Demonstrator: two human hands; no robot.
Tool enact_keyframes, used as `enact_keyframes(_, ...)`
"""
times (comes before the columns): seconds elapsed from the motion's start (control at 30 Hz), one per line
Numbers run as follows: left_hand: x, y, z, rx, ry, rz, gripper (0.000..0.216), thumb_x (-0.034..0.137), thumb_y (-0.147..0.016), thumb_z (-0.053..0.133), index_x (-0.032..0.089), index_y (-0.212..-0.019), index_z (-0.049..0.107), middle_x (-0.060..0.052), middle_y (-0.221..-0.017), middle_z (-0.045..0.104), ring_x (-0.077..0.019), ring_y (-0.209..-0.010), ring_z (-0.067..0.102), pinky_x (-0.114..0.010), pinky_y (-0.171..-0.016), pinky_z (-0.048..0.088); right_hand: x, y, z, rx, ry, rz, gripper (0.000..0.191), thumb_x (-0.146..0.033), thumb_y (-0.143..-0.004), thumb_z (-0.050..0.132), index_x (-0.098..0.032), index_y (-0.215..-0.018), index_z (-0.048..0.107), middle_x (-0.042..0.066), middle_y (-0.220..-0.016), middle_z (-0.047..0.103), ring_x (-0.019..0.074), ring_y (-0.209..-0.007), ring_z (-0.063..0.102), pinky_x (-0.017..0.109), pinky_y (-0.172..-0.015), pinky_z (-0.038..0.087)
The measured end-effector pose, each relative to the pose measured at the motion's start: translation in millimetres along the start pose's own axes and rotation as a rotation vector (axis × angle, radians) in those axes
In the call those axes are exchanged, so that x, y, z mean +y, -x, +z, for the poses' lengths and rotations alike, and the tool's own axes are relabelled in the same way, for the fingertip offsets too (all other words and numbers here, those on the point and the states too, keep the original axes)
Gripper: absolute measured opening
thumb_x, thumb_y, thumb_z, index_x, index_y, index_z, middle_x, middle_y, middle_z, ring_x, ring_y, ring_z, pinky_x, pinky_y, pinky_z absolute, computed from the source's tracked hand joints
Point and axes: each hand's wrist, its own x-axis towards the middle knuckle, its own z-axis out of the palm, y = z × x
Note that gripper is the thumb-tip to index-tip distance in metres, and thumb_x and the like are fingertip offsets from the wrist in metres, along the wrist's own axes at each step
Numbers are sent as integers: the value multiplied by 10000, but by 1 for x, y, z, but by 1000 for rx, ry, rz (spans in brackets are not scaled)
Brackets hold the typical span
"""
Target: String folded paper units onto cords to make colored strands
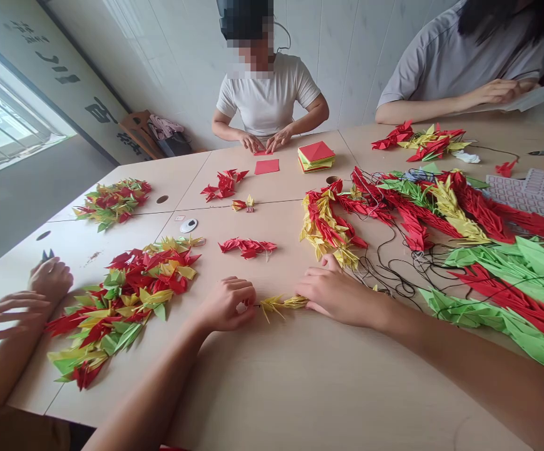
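Yellow strand (285,303): a short row of pointed folded-paper pieces, lying toward the near edge of the counter (309,388), between the two hands; its right end is hidden by the right hand.
Left hand (231,304): at the strand's left end; fingers curled and drawn together, apparently pinching a thin dark thread (257,305).
Right hand (327,290): fingers closed on the strand's right end, the wrist near the counter.
Strand work in hand: judged to be threading or settling the yellow pieces in line; which of the two cannot be told.
Thread and folds, next move: would seem to call for a taut thread at the left and a light grip at the right, so that the points nest without creasing.
Red strand (248,247): just beyond the left hand, lying loose.
Mixed pile (126,300): red, green and yellow folded pieces, toward the counter's left edge.
Long garlands (525,300): red, green and yellow, along the right edge; black cord (396,275) lies tangled beside them and could snag the strand.
Square paper stack (316,156): near the far edge, beside a co-worker's hands (278,139), which press a red sheet.
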Motion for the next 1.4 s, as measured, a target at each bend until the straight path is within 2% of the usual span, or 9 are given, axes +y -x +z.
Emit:
enact_keyframes(0.13,-1,0,1,-8,7,0,59,153,-721,453,197,-681,459,10,-615,555,-127,-542,462,-260,-612,372,0,0,-1,-13,20,7,147,-73,-841,532,-198,-894,586,8,-801,645,181,-848,553,327,-832,240)
enact_keyframes(0.33,-1,0,2,-16,9,-1,62,145,-705,457,195,-669,451,16,-616,544,-120,-539,449,-254,-612,368,1,2,-2,-54,48,-6,179,-47,-809,496,-194,-879,571,8,-789,626,178,-827,550,322,-821,250)
enact_keyframes(0.43,0,0,1,-15,8,0,65,140,-706,457,195,-672,454,20,-615,546,-118,-540,454,-251,-614,371,-1,2,0,-38,19,4,203,-50,-787,527,-189,-930,566,19,-876,642,180,-878,561,323,-834,260)
enact_keyframes(0.53,0,-1,1,-16,4,3,64,141,-710,457,196,-676,459,22,-614,545,-119,-542,458,-249,-613,372,-3,1,3,7,-35,-7,216,-131,-803,588,-181,-1009,545,42,-999,639,191,-945,565,334,-859,270)
enact_keyframes(0.6,0,-1,1,-18,5,6,66,141,-713,455,195,-676,460,22,-614,544,-119,-542,457,-248,-610,371,-5,0,6,38,-48,-19,195,-184,-825,595,-179,-1010,533,52,-1014,632,197,-944,566,357,-873,272)
enact_keyframes(0.7,1,-1,1,-21,10,6,62,143,-716,456,195,-683,465,23,-616,541,-118,-543,456,-247,-606,371,-8,-2,10,54,-40,-54,111,-173,-853,551,-174,-962,528,52,-995,627,192,-908,563,388,-874,266)
enact_keyframes(0.87,0,0,1,-31,16,4,63,144,-724,461,193,-692,485,20,-623,551,-118,-550,469,-247,-619,378,-8,-3,13,20,-2,-104,146,-139,-875,530,-190,-1009,554,45,-1002,627,193,-925,551,424,-878,232)
enact_keyframes(1.13,0,0,2,-35,24,-5,72,146,-736,468,192,-687,494,18,-625,560,-119,-554,472,-253,-630,381,-6,-4,13,27,15,-112,49,-177,-876,553,-180,-926,551,30,-944,628,188,-895,537,404,-849,209)
enact_keyframes(1.4,1,-1,1,-31,21,-14,76,139,-721,468,191,-668,485,20,-609,547,-118,-542,461,-252,-609,374,-6,-4,11,18,58,-117,75,-239,-881,596,-189,-919,554,14,-925,619,169,-851,527,384,-835,207)
